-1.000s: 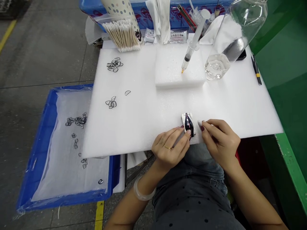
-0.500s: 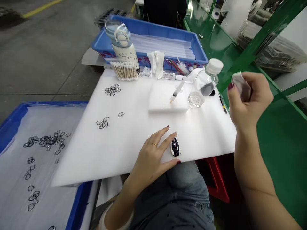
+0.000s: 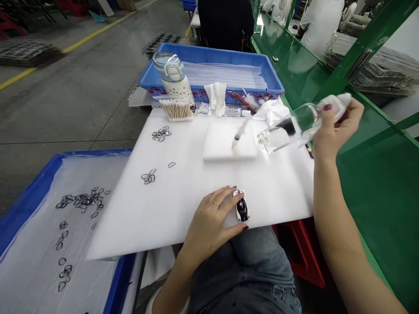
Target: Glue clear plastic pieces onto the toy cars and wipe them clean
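My left hand (image 3: 211, 216) lies on the white foam-topped table (image 3: 193, 187) with fingers spread. Its index fingertip overlaps one end of a small black-and-white toy car (image 3: 242, 208), and the thumb rests near the other end. Away to the right, my right hand (image 3: 338, 124) is closed on a bunched white cloth (image 3: 340, 104) at the neck of a clear plastic bottle (image 3: 283, 128). The bottle is tilted over sideways, with clear liquid in its lower part; the cloth and hand hide its mouth. A syringe (image 3: 240, 132) with an orange tip lies on a white foam block (image 3: 218, 146).
Thin dark rings (image 3: 160, 133) lie in small groups on the left, and more fill a paper-lined blue tray (image 3: 122, 279) below. Cotton swabs (image 3: 176, 110), a flask (image 3: 178, 83), a glue tube (image 3: 233, 112) and a blue crate (image 3: 275, 74) line the back. A person (image 3: 225, 22) sits beyond.
The bottle has gone from upright to tilted, its neck now in my right hand with the cloth. My left index finger now overlaps the toy car's end. The view has shifted slightly.
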